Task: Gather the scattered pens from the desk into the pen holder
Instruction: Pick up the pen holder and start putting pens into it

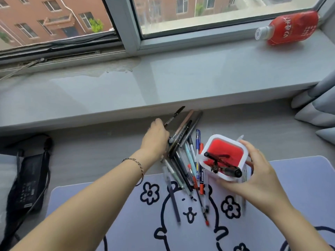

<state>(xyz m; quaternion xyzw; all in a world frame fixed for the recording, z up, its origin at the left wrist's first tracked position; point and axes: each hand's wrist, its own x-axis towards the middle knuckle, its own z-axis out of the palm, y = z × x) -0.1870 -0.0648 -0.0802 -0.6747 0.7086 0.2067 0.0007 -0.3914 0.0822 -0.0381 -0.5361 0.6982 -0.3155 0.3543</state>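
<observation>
Desk (108, 151): left hand (156, 137) clamps one pen (174, 115); right hand (261, 175) grips holder (223, 156) (two pens inside).

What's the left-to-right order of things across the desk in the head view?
Black power adapter → left hand, gripping a black pen → pile of loose pens → white pen holder, tilted, one pen inside → right hand, grip on the holder.

On the grey windowsill (163, 84) ahead of you, 1 red-labelled bottle (288, 29) lies on its side at far right. A black power adapter (30, 187) sits at left, beside the lavender cartoon-printed mat (299, 178). Curtain folds (319, 105) hang right.
</observation>
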